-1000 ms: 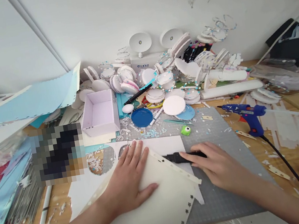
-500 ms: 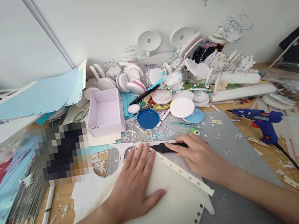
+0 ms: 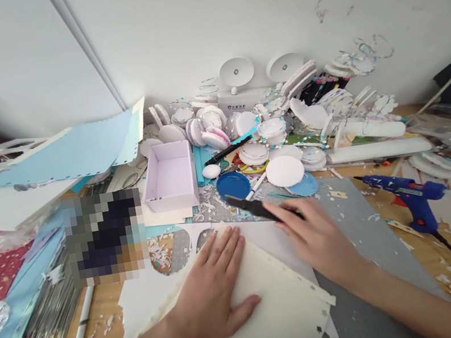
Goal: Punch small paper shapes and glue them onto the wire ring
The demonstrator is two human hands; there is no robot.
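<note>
My left hand (image 3: 215,292) lies flat and open on a cream sheet (image 3: 274,305), fingers stretched toward its far corner. Small flower-shaped holes run along the sheet's right edges. My right hand (image 3: 318,234) is closed around a black utility knife (image 3: 258,208), raised above the sheet and pointing left toward a blue round lid (image 3: 233,185). Beneath the cream sheet is a white sheet (image 3: 141,287) with round cut-outs, on a grey cutting mat (image 3: 359,296). The knife's blade cannot be made out.
A blue glue gun (image 3: 411,192) with a black cord lies on the right. A pale lilac box (image 3: 169,172), white foam discs (image 3: 284,170) and paper scraps (image 3: 211,212) fill the back. At left are thin metal wires (image 3: 55,313) and a blue sheet (image 3: 71,151).
My right hand has lifted the utility knife off the cream sheet's edge, up and to the right. My left hand stays pressed on the sheet. The whole view has shifted slightly.
</note>
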